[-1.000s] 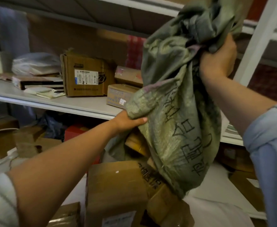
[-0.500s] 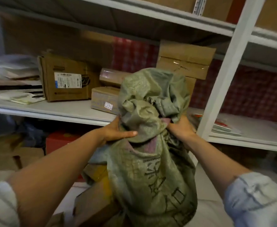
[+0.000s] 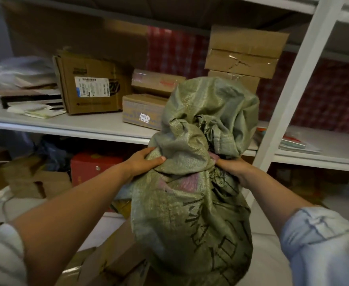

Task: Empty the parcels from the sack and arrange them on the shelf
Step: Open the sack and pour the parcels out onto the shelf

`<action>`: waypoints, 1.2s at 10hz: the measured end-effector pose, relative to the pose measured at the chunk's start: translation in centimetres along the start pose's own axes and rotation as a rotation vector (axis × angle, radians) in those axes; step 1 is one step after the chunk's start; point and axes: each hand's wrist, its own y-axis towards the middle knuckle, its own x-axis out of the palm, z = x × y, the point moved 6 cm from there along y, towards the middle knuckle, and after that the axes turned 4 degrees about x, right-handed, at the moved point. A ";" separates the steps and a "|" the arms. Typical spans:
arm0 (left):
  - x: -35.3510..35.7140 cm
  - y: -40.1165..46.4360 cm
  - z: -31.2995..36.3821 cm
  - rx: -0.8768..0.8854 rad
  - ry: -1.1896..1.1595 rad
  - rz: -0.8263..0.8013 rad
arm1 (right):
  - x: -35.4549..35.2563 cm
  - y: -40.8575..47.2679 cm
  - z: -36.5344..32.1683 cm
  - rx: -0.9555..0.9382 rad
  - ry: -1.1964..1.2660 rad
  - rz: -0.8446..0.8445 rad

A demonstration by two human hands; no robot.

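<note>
A green woven sack (image 3: 192, 213) with black printed characters hangs in front of me, its top bunched and crumpled. My left hand (image 3: 143, 161) grips the bunched fabric on its left side. My right hand (image 3: 232, 169) grips it on the right, partly hidden behind a fold. Behind the sack runs the white shelf (image 3: 91, 125) with cardboard parcels on it: a large labelled box (image 3: 91, 87), a small box (image 3: 142, 111) with a wrapped parcel (image 3: 155, 82) on top, and stacked boxes (image 3: 243, 52). A brown box (image 3: 111, 256) lies below the sack.
A white upright post (image 3: 293, 83) divides the shelf at the right. Flat packets (image 3: 293, 143) lie on the right section, plastic-wrapped and flat parcels (image 3: 23, 87) at the far left. Beneath the shelf sit a red box (image 3: 91, 168) and loose cardboard (image 3: 29, 180).
The sack has come down from head height to chest height. My right hand dropped from high on its top to beside my left, both now at the bunched neck.
</note>
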 end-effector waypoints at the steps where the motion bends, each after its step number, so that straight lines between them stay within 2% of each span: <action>1: -0.2 0.3 0.1 -0.001 0.007 -0.007 | 0.1 -0.1 0.9 0.047 0.056 0.058; 3: 0.2 0.7 1.3 0.014 -0.008 -0.042 | -0.2 0.1 0.9 -0.006 0.148 0.211; 4: 0.1 0.9 1.4 0.009 -0.027 -0.038 | -0.1 0.4 0.3 -0.012 0.120 0.256; 5: 0.4 1.0 1.4 0.010 -0.050 -0.044 | -0.1 0.2 -1.9 -0.103 0.009 0.323; 6: 0.1 1.2 2.1 0.029 -0.010 0.058 | 0.1 -0.5 -6.2 -0.283 -0.139 0.370; 7: -1.7 0.9 4.0 0.049 -0.001 0.200 | -0.4 -1.9 -11.3 -0.416 -0.115 0.440; 8: -3.5 0.5 6.6 0.089 -0.217 0.257 | -1.7 -4.0 -16.7 -0.599 0.011 0.549; 9: -5.0 0.0 9.4 0.198 -0.517 0.308 | -2.9 -5.6 -19.9 -0.693 0.141 0.636; 10: -6.1 -0.5 10.4 0.261 -0.594 0.406 | -4.0 -5.8 -19.2 -0.646 0.023 0.727; 12: -6.4 -1.0 12.0 0.325 -0.688 0.427 | -5.4 -7.0 -19.3 -0.694 0.142 0.828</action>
